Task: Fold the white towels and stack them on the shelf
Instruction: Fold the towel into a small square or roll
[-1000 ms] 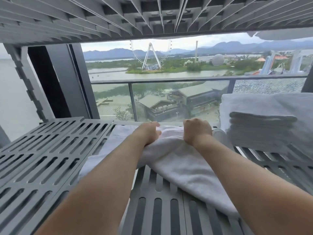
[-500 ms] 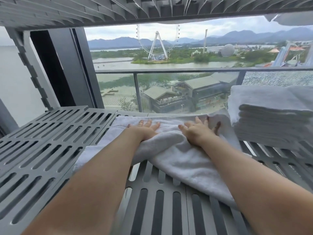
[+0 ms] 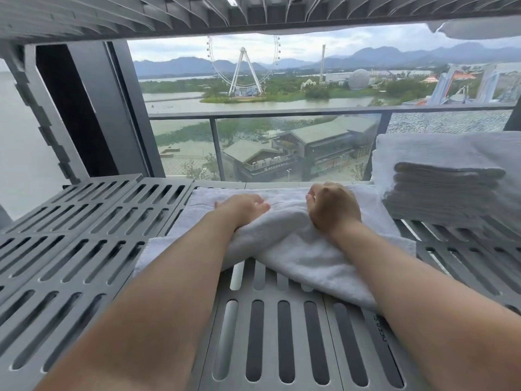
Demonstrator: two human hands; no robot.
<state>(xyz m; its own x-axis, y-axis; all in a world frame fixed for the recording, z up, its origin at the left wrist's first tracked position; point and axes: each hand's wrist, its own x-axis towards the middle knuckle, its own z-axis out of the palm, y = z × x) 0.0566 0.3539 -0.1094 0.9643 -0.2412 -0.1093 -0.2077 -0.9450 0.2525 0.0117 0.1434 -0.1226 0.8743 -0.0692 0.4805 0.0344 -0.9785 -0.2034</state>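
White terry towel, rumpled, on grey slotted metal shelf. Left hand flat, pressing it; right hand curled, grip unclear. Risk: bunched middle may fold crooked.

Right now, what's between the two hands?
Only the white towel: a bunched ridge of it spans from left hand to right hand, per head view.

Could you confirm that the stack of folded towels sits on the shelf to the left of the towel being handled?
Not quite: the head view shows the stack on the shelf to the right of the towel being handled, not the left.
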